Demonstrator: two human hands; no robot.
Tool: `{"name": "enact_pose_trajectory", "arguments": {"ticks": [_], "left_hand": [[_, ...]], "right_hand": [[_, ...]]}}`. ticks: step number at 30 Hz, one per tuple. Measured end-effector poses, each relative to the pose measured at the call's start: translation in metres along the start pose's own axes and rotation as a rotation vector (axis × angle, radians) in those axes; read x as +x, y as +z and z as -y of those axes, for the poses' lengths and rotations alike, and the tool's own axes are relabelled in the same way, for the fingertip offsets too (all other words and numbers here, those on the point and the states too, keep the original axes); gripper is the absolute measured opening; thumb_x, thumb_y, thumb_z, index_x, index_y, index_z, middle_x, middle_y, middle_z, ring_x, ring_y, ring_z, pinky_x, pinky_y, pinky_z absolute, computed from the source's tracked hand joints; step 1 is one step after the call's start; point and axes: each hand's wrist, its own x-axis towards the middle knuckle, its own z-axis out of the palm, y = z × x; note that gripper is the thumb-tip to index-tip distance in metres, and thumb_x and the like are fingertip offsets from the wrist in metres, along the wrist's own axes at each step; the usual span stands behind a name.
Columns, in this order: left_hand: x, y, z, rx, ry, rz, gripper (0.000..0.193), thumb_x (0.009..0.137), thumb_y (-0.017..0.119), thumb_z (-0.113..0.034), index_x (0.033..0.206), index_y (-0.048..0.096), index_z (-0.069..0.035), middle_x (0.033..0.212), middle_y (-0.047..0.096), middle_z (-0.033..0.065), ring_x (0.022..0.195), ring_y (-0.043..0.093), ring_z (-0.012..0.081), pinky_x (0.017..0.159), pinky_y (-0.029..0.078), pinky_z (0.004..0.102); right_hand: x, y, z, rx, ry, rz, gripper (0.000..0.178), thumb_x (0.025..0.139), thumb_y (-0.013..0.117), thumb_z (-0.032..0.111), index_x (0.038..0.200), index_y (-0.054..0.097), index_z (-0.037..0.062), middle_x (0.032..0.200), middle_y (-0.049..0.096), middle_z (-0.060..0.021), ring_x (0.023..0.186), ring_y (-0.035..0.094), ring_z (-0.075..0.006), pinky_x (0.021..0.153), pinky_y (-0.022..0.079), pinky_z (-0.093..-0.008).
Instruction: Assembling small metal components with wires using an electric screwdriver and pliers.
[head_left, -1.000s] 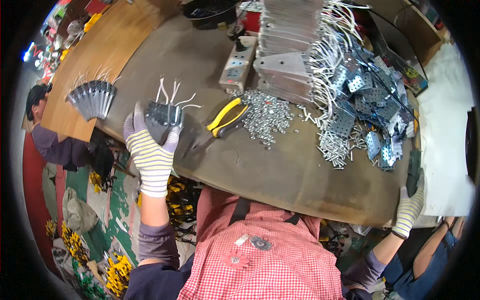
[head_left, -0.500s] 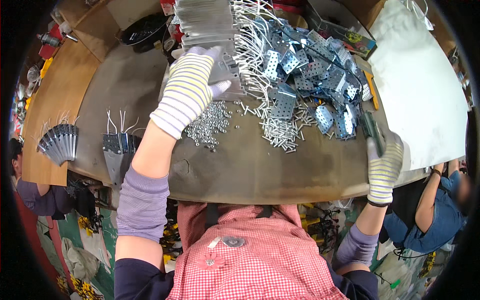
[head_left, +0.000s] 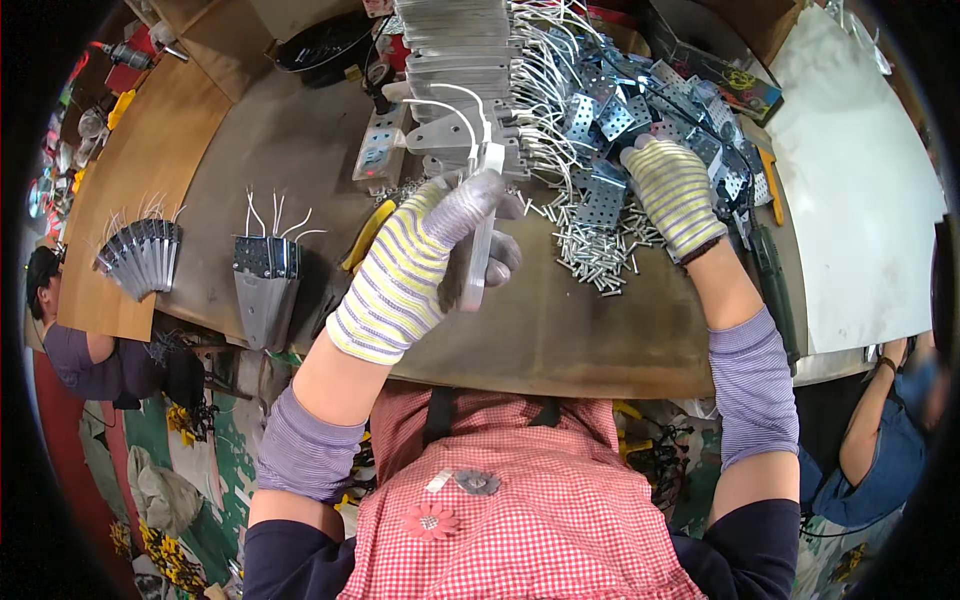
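Observation:
My left hand point(head_left: 415, 265), in a striped glove, is closed around a flat, pale translucent plastic piece point(head_left: 478, 245) with two white wires curving from its top. It holds the piece upright above the table. Behind it lies a long stack of similar pieces point(head_left: 455, 70), their white wires point(head_left: 545, 95) all to the right. My right hand point(head_left: 677, 195), gloved too, reaches to the near side of a heap of perforated metal plates point(head_left: 690, 95). Its fingers are bent and partly hidden, so whatever they grip cannot be made out. Loose screws point(head_left: 595, 255) lie just left of it.
A dark green tool point(head_left: 770, 290) lies right of my right forearm. Yellow-handled pliers point(head_left: 368, 235) and a power strip point(head_left: 380, 150) sit by my left hand. Wired assemblies point(head_left: 267, 285) stand farther left. A white sheet point(head_left: 850, 180) covers the right side. Other people sit at both sides.
My left hand has come back from the stack with a wired plastic piece. My right hand has let go of the dark green tool and moved left and away to the metal plates.

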Motion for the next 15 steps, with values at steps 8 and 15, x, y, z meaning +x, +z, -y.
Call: {"name": "enact_pose_trajectory", "arguments": {"ticks": [8,15], "left_hand": [[-0.009,0.001,0.028,-0.377,-0.118,0.206,0.06,0.09,0.057,-0.033,0.135,0.041,0.004,0.125,0.056,0.0171,0.093,0.065,0.0247,0.079,0.058,0.0341],[-0.028,0.016,0.065,-0.251,-0.37,0.2,0.069,0.078,0.075,-0.01,0.135,0.038,0.002,0.123,0.059,0.0134,0.114,0.057,0.0207,0.1,0.044,0.037]], "right_hand": [[-0.051,-0.068,0.024,0.779,0.455,-0.306,0.015,0.078,0.064,0.007,0.092,0.062,0.0057,0.072,0.057,-0.0058,0.069,0.059,-0.0156,0.063,0.049,-0.0285],[-0.099,-0.092,0.089,2.168,0.769,-0.11,0.028,0.079,0.068,0.006,0.105,0.057,0.0035,0.093,0.058,-0.0026,0.083,0.057,-0.0102,0.074,0.048,-0.0236]]}}
